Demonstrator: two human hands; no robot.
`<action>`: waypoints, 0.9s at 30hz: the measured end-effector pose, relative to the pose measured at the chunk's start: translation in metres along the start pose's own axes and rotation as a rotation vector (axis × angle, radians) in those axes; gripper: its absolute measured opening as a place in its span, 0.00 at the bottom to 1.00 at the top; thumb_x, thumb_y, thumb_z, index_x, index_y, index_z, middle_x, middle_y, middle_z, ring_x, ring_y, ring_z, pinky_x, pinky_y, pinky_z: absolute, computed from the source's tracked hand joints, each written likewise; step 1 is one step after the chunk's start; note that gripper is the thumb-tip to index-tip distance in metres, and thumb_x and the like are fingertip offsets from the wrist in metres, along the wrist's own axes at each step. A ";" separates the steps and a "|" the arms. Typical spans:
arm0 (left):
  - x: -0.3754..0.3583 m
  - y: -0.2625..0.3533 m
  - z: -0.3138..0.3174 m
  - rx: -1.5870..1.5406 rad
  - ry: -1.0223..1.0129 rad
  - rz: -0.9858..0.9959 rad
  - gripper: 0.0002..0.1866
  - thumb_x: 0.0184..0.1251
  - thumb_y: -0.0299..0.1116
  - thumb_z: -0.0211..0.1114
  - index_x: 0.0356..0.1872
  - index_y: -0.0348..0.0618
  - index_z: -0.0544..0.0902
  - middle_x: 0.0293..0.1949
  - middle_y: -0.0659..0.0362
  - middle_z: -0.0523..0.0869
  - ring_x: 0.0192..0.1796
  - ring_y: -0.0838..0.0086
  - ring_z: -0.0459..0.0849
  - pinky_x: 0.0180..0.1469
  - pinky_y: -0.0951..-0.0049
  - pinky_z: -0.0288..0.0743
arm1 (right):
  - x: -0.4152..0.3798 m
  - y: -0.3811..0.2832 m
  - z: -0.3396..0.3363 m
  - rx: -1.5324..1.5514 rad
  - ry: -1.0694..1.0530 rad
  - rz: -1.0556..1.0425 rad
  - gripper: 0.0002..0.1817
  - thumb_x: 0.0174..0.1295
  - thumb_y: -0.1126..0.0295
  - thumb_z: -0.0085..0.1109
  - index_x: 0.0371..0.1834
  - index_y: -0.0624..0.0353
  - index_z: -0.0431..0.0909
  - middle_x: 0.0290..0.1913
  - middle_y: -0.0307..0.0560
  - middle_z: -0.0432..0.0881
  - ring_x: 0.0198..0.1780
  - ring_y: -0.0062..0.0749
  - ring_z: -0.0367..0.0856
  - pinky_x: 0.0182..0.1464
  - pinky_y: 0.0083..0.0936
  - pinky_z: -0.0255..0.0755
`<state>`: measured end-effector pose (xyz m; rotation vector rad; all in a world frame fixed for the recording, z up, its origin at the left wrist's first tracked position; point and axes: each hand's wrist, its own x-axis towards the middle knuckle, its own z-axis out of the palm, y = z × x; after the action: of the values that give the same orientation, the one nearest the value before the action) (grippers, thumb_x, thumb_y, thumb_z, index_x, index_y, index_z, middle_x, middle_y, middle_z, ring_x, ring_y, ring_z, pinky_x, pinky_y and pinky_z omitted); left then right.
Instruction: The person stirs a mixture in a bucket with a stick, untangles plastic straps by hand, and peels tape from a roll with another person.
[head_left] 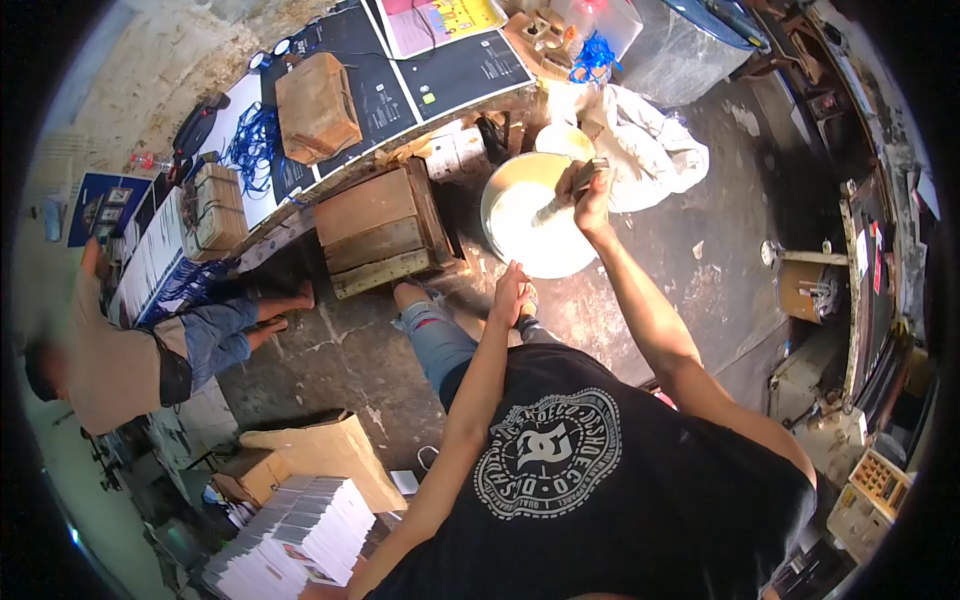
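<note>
A wide, round, pale tub (pixel 492 212) stands on the dark floor in front of me, with bright white contents lit by the sun. Over its right side, my right hand (pixel 592 198) is closed around a brush-like tool (pixel 548 212) that reaches into the tub. My left hand (pixel 511 289) is at the tub's near edge with its fingers drawn together; whether it grips the rim or something small I cannot make out. A smaller cream container (pixel 565 142) sits just behind the tub, beside a crumpled white sack (pixel 655 150).
A wooden crate (pixel 375 228) stands left of the tub. Behind it runs a long table (pixel 400 90) with a brown block (pixel 317 108) and blue straps. Another person (pixel 130 350) is at the far left. Paper stacks (pixel 295 535) lie at lower left.
</note>
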<state>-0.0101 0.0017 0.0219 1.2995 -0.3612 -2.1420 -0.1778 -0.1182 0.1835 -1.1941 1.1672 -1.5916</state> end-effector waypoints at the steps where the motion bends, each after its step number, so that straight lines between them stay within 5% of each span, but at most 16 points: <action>1: 0.002 0.002 0.000 0.001 0.003 -0.002 0.45 0.53 0.29 0.54 0.74 0.42 0.44 0.75 0.58 0.50 0.73 0.69 0.53 0.68 0.61 0.51 | 0.002 -0.006 0.002 -0.005 0.053 -0.026 0.41 0.55 0.24 0.38 0.15 0.58 0.67 0.10 0.40 0.69 0.12 0.20 0.65 0.14 0.16 0.54; 8: 0.001 -0.003 -0.006 -0.040 -0.002 0.012 0.48 0.51 0.33 0.58 0.74 0.42 0.43 0.75 0.56 0.49 0.73 0.65 0.53 0.69 0.58 0.49 | 0.031 -0.081 0.002 0.122 0.048 0.023 0.42 0.58 0.25 0.30 0.15 0.58 0.66 0.10 0.43 0.70 0.12 0.22 0.68 0.13 0.19 0.57; 13: 0.007 -0.009 -0.009 -0.053 -0.010 0.008 0.49 0.51 0.34 0.59 0.74 0.42 0.42 0.75 0.56 0.49 0.74 0.66 0.52 0.69 0.57 0.49 | 0.027 -0.040 0.021 -0.111 0.116 0.054 0.37 0.64 0.34 0.33 0.14 0.57 0.66 0.09 0.40 0.70 0.11 0.22 0.68 0.12 0.19 0.56; 16: 0.012 -0.007 -0.008 -0.068 0.029 -0.021 0.40 0.58 0.35 0.58 0.73 0.46 0.51 0.71 0.64 0.58 0.57 0.75 0.69 0.62 0.64 0.61 | 0.030 -0.030 0.026 -0.094 0.105 -0.033 0.39 0.63 0.33 0.36 0.10 0.57 0.64 0.08 0.40 0.67 0.10 0.21 0.65 0.12 0.19 0.56; 17: 0.010 -0.007 -0.009 -0.039 0.006 -0.018 0.49 0.50 0.33 0.59 0.74 0.42 0.43 0.75 0.57 0.49 0.74 0.66 0.52 0.69 0.59 0.50 | 0.036 -0.032 0.028 -0.065 0.107 -0.060 0.40 0.62 0.31 0.36 0.09 0.57 0.64 0.07 0.41 0.67 0.09 0.21 0.65 0.11 0.19 0.55; 22: 0.010 -0.011 -0.010 -0.050 -0.014 0.012 0.48 0.51 0.33 0.58 0.74 0.41 0.44 0.75 0.57 0.50 0.74 0.66 0.53 0.67 0.60 0.54 | 0.041 -0.057 0.024 0.119 0.070 -0.052 0.44 0.57 0.25 0.35 0.08 0.58 0.64 0.08 0.41 0.67 0.10 0.22 0.66 0.12 0.18 0.55; 25: 0.012 -0.012 -0.014 -0.018 -0.002 0.006 0.46 0.53 0.35 0.58 0.74 0.41 0.45 0.74 0.58 0.52 0.72 0.67 0.55 0.66 0.60 0.55 | 0.021 -0.022 0.016 0.092 0.028 -0.136 0.39 0.58 0.28 0.39 0.27 0.61 0.68 0.11 0.41 0.68 0.12 0.24 0.67 0.13 0.18 0.56; 27: 0.010 -0.005 -0.010 0.028 0.042 0.002 0.43 0.58 0.38 0.58 0.73 0.42 0.47 0.72 0.59 0.56 0.69 0.68 0.61 0.65 0.60 0.57 | 0.013 0.007 0.001 0.101 0.118 -0.064 0.37 0.59 0.28 0.38 0.30 0.58 0.64 0.12 0.42 0.68 0.12 0.26 0.66 0.13 0.20 0.59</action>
<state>-0.0066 -0.0002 0.0072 1.3569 -0.3756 -2.1119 -0.1794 -0.1322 0.1794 -1.0952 1.1179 -1.7685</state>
